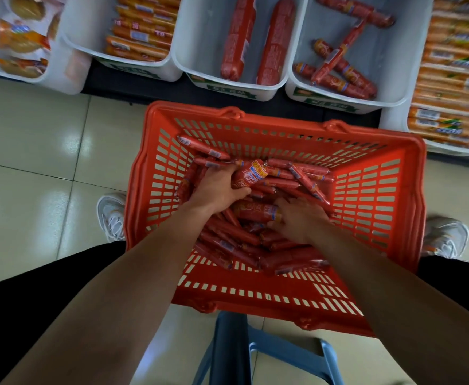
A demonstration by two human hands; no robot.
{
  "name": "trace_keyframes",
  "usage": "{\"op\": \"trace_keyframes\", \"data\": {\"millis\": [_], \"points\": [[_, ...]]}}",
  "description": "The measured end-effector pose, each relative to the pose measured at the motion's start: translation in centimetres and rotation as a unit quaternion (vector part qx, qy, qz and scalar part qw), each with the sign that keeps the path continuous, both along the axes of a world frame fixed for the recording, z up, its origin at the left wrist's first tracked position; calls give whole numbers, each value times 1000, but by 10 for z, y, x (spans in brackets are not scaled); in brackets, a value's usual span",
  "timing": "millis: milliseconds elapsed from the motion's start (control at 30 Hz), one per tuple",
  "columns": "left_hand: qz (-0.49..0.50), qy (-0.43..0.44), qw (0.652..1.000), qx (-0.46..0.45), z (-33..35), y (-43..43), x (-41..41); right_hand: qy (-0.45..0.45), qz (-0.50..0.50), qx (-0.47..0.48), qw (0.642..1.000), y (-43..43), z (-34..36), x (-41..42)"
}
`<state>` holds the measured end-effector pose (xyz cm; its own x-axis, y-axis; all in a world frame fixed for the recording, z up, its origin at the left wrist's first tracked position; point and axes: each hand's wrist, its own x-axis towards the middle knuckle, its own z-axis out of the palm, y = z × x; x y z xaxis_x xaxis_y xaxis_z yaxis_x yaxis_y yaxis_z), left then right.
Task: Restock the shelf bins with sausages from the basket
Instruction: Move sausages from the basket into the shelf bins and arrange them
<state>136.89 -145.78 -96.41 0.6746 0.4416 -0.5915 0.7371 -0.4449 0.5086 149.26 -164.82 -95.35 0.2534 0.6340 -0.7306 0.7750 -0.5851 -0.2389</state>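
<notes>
Over the red basket, picking appears underway — left hand grips a stubby sausage, right hand sits among the pile, grip unclear; next, lift toward a shelf bin.

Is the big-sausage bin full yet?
No, the bin holds only two big sausages, with much of its floor showing.

A shop. White bins of packaged sausages line the far side. A red shopping basket stands near.
</notes>
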Motion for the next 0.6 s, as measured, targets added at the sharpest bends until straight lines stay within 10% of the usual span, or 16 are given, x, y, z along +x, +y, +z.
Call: {"op": "trace_keyframes", "data": {"millis": [333,600], "points": [[-47,45,997,47,19,-2,-8,126,-103,-94,982,6,27,11],[-140,118,982,42,35,1,-21,42,-132,-38,990,-4,35,-10]]}}
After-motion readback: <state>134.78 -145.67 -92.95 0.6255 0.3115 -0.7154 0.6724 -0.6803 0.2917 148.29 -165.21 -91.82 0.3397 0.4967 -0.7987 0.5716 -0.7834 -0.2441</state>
